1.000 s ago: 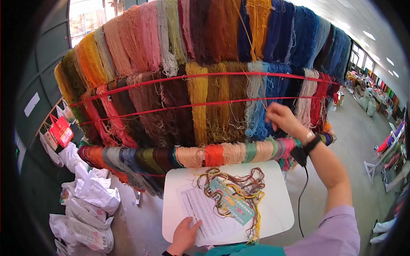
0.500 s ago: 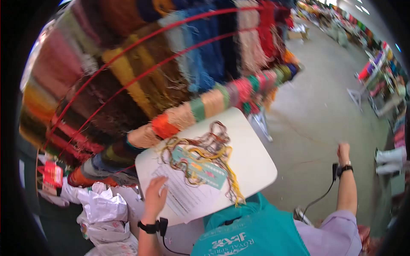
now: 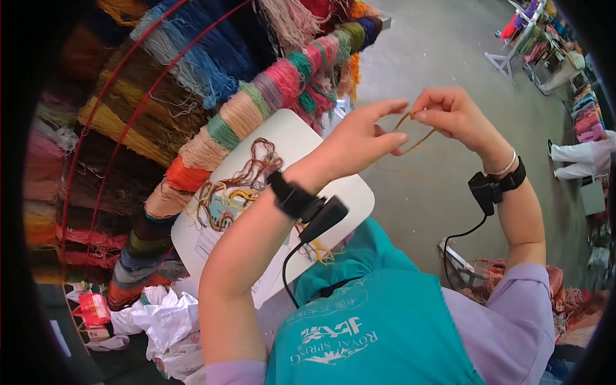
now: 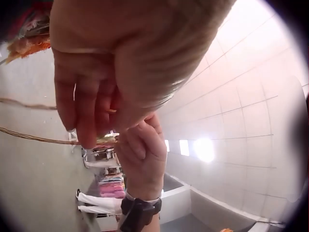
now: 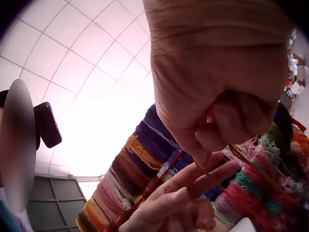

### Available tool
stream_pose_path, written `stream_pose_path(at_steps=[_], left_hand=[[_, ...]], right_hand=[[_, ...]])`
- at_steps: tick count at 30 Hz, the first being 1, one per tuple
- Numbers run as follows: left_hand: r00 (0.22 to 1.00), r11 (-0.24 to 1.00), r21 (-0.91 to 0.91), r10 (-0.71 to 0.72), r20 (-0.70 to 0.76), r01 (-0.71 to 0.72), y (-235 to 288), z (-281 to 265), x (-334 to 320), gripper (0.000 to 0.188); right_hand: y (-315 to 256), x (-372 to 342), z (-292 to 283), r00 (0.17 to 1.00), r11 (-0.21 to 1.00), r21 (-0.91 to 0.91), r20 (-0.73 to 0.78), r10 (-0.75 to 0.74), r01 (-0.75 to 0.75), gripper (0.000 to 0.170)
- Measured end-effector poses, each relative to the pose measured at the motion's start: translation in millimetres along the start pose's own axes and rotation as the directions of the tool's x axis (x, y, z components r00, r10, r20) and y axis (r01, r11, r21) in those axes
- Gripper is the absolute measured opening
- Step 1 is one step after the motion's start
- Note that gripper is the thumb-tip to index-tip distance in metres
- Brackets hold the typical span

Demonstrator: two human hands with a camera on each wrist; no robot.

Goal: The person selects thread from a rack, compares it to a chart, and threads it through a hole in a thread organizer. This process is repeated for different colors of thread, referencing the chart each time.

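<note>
A tan-brown strand of yarn [image 3: 420, 141] forms a loop between the hands, out over the grey floor. Thumb and curled forefinger of my right hand [image 3: 455, 119] pinch it. My left hand [image 3: 353, 141] is just left of it, thumb and forefinger spread apart, the loop passing by its fingertips. Seen from the right wrist, two fingers of the left hand [image 5: 174, 198] reach out straight beneath the right fingertips. In the left wrist view, doubled yarn [image 4: 43, 137] runs off to the left past that hand's fingers. Behind the left forearm lies a tangled bundle of coloured threads [image 3: 263, 154] on a white board [image 3: 346, 199].
A rack of hanging yarn skeins [image 3: 186, 58] fills the left side, with a yarn-wrapped bar [image 3: 240, 109] along the board. White bags [image 3: 170, 321] lie at lower left. A cable [image 3: 452, 240] hangs from the right wrist camera. Another person's white trousers [image 3: 577, 160] show far right.
The view has turned right and down, away from the rack. My right hand left the hanging skeins, swung out right with the strand, then came in; my left hand rose off the paper to meet it.
</note>
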State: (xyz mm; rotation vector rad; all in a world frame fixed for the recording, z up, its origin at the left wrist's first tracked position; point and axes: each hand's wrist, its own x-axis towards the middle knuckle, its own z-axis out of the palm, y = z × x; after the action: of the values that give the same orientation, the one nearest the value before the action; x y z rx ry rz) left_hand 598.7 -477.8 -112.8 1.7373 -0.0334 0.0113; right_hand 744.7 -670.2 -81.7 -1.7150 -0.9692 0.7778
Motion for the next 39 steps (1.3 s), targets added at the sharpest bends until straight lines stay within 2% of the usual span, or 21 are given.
stream_pose_path(at_steps=[2, 3, 7, 10, 13, 14, 16, 17, 19, 20, 21, 24, 25, 27, 29, 31, 33, 34, 36, 38, 39], left_hand=[[0.987, 0.991, -0.088, -0.086, 0.133, 0.098, -13.6, 11.1, 16.2, 0.024], [0.973, 0.986, -0.049, -0.151, 0.173, 0.161, -18.5, 9.1, 17.3, 0.017], [0.977, 0.956, 0.257, -0.177, 0.116, 0.142, -29.6, -18.8, 4.7, 0.022], [0.978, 0.956, 0.244, -0.189, 0.09, 0.162, -22.5, -26.1, 1.0, 0.022], [0.99, 0.967, 0.24, -0.11, 0.085, 0.087, -5.7, -16.0, 4.8, 0.023], [0.994, 0.974, 0.221, -0.075, 0.08, 0.056, 1.1, -11.7, 6.5, 0.023], [0.998, 0.96, 0.28, -0.039, 0.045, 0.025, 17.8, -7.1, 5.9, 0.023], [0.999, 0.951, 0.309, -0.029, 0.037, 0.016, 24.7, -6.1, 3.7, 0.022], [1.0, 0.918, 0.397, 0.001, 0.021, -0.009, 32.2, -5.6, -3.9, 0.02], [1.0, 0.912, 0.41, 0.015, 0.022, -0.023, 31.1, -6.5, -7.1, 0.019], [0.999, 0.905, 0.424, 0.028, 0.021, -0.034, 29.2, -7.3, -11.4, 0.019], [0.999, 0.895, 0.445, -0.006, -0.037, 0.022, 30.7, -17.6, -32.1, 0.017], [0.997, 0.892, 0.449, -0.027, -0.067, 0.054, 31.3, -23.2, -41.3, 0.017], [0.979, 0.901, 0.418, -0.031, -0.202, 0.115, 30.4, -37.2, -68.1, 0.017], [0.936, 0.905, 0.369, -0.081, -0.342, 0.213, 25.1, -55.3, -98.9, 0.02], [0.868, 0.967, 0.085, -0.176, -0.465, 0.241, 9.3, -63.8, -132.4, 0.026], [0.808, 0.95, -0.242, -0.297, -0.509, 0.197, -10.0, -66.8, -165.3, 0.038], [0.773, 0.93, -0.339, -0.319, -0.548, 0.144, -21.7, -65.1, -181.8, 0.038], [0.701, 0.864, -0.504, -0.364, -0.614, 0.007, -43.0, -57.8, -213.0, 0.038], [0.582, 0.854, -0.517, -0.448, -0.679, 0.054, -61.1, -46.4, -234.5, 0.034], [0.535, 0.86, -0.503, -0.468, -0.703, 0.092, -74.3, -41.1, -245.0, 0.032]], right_hand=[[10.7, -8.9, -8.3, 0.998, 0.999, -0.009, -0.054, 0.034, -0.034, 0.008], [18.9, -12.2, -14.8, 0.995, 0.999, -0.011, -0.081, 0.05, -0.051, 0.008], [87.4, -31.1, -54.8, 0.964, 0.972, -0.135, -0.208, 0.163, -0.194, 0.008], [133.8, -44.1, -58.2, 0.941, 0.963, -0.103, -0.26, 0.215, -0.248, 0.01], [147.0, -45.7, -45.9, 0.938, 0.937, -0.076, -0.096, 0.334, -0.341, 0.014], [146.5, -44.9, -41.5, 0.966, 0.931, -0.26, -0.085, 0.243, -0.257, 0.019], [141.7, -37.5, -28.0, 0.998, 0.804, -0.591, -0.006, 0.064, -0.055, 0.034], [139.0, -35.1, -19.1, 0.999, 0.699, -0.714, -0.043, 0.013, -0.04, 0.063], [104.9, -16.8, -2.2, 0.989, 0.927, -0.348, 0.005, -0.147, 0.14, 0.08], [88.3, -6.0, 10.2, 0.965, 0.951, -0.165, 0.017, -0.263, 0.262, 0.084], [72.5, 4.3, 25.6, 0.928, 0.928, 0.029, 0.008, -0.373, 0.373, 0.087], [27.4, 31.2, 82.1, 0.883, 0.811, 0.48, 0.143, -0.448, 0.334, 0.085], [22.4, 39.9, 101.1, 0.883, 0.813, 0.47, 0.135, -0.45, 0.342, 0.082], [17.8, 54.9, 134.4, 0.88, 0.815, 0.452, 0.121, -0.459, 0.363, 0.077], [14.7, 65.7, 154.3, 0.895, 0.885, 0.366, 0.225, -0.385, 0.288, 0.071], [10.5, 70.5, 177.8, 0.899, 0.908, 0.329, 0.26, -0.352, 0.26, 0.061], [6.5, 71.6, 204.6, 0.895, 0.92, 0.303, 0.289, -0.339, 0.25, 0.059], [7.3, 73.5, 218.3, 0.893, 0.926, 0.288, 0.305, -0.33, 0.244, 0.059], [17.4, 78.8, 245.8, 0.882, 0.933, 0.171, 0.309, -0.357, 0.317, 0.046], [18.7, 78.8, 263.0, 0.85, 0.923, 0.018, 0.384, -0.36, 0.383, 0.039], [22.9, 77.6, 273.2, 0.837, 0.887, -0.073, 0.374, -0.4, 0.456, 0.023]])
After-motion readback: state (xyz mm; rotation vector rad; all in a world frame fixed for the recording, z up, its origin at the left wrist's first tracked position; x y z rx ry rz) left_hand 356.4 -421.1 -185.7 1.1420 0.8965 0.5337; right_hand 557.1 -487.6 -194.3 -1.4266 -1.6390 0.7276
